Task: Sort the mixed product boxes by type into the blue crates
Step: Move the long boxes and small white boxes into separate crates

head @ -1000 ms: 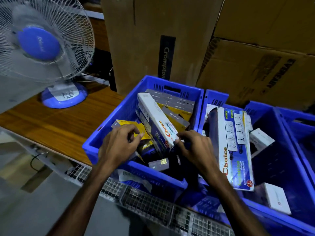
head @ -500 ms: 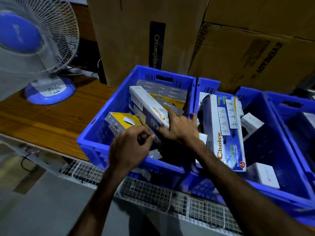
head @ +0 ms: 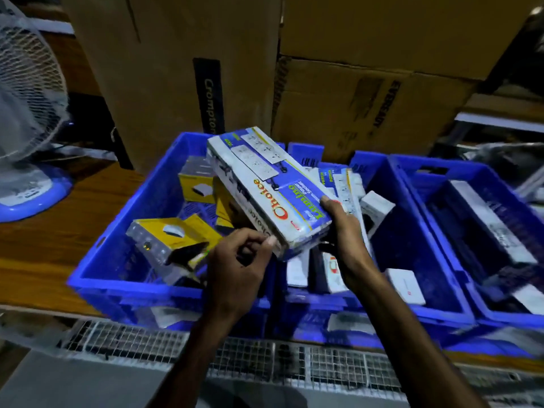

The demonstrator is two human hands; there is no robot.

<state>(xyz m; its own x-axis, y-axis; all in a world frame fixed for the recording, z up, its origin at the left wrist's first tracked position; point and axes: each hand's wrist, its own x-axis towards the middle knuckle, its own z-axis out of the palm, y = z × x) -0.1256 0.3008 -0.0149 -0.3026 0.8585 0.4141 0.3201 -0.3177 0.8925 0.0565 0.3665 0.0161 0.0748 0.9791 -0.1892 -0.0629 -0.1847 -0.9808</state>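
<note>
A long white and blue Choice extension-socket box (head: 265, 187) is lifted above the seam between the left blue crate (head: 123, 278) and the middle blue crate (head: 435, 260). My right hand (head: 344, 231) grips its near end from the right side. My left hand (head: 238, 263) pinches its near lower corner with thumb and finger. Yellow and grey boxes (head: 173, 234) lie in the left crate. The middle crate holds another Choice box (head: 344, 184) and small white boxes (head: 404, 285). A third blue crate (head: 500, 231) at the right holds long boxes.
Large cardboard cartons (head: 338, 83) stand right behind the crates. A table fan (head: 26, 113) sits on the wooden tabletop (head: 44, 240) at the left. A wire mesh rack (head: 235, 357) runs along the front edge below the crates.
The Choice box has come up out of the left crate and swung over towards the middle crate, now held by both hands. The view has shifted right.
</note>
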